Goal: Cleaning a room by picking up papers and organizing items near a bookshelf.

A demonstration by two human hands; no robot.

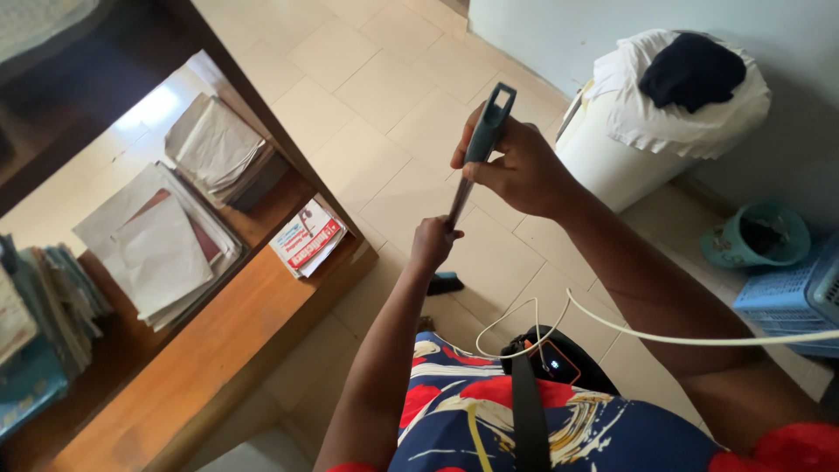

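A: How are the hands sitting on that long handle [476, 153]?

B: The right hand [516, 170] is clenching around the grey-green grip near its top end, fingers wrapping it, forearm running down toward five o'clock. The left hand [433, 243] is closing around the thinner shaft just below, arm stretching up from six o'clock.

A: And which way is the handle pointing?

B: Its long axis is running steeply, tilting from the lower hand up toward one o'clock. The end with the hanging slot is sticking out above the right hand. The lower end is passing behind the left fist, so I cannot tell where it finishes.

A: Where is it in the room?

B: It is hanging over the tiled floor [376, 96], with the wooden table [218, 341] at nine o'clock and the white bin [612, 157] at two o'clock.
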